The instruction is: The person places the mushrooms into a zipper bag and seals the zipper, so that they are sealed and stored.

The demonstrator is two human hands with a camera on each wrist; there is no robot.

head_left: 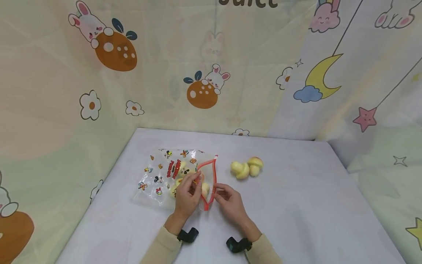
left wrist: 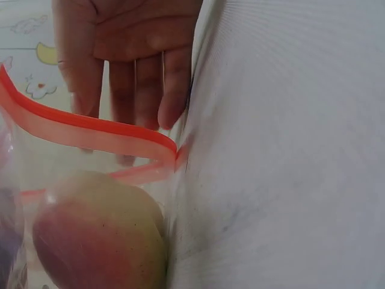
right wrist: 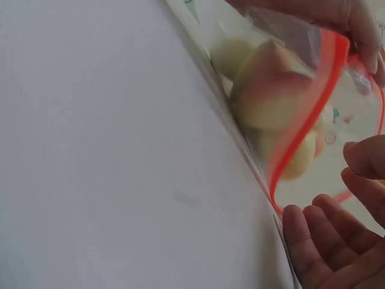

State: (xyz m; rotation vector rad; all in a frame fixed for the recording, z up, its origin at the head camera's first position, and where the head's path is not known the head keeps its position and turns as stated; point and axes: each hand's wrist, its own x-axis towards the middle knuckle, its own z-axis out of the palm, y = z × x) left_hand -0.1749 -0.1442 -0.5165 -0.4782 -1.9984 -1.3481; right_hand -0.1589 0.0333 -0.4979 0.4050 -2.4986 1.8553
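Observation:
A clear zip bag [head_left: 153, 189] with cartoon prints lies on the table, its red-edged mouth standing open to the right. My left hand [head_left: 188, 194] pinches the upper side of that mouth between thumb and fingers. At the near right side of the mouth is my right hand [head_left: 232, 205], its fingers loosely extended with the tips right at the red rim [right wrist: 310, 114]. Inside the bag lie several pale yellow, mushroom-shaped pieces [right wrist: 274, 99] with a red blush. One blushed piece [left wrist: 102, 235] shows large near the mouth in the left wrist view.
Two more mushroom-shaped pieces, one on the left [head_left: 240, 169] and one on the right [head_left: 255, 166], lie together beyond my right hand. The white table [head_left: 296, 198] backs onto a printed cloth curtain [head_left: 158, 73]. Each wrist wears a black camera band.

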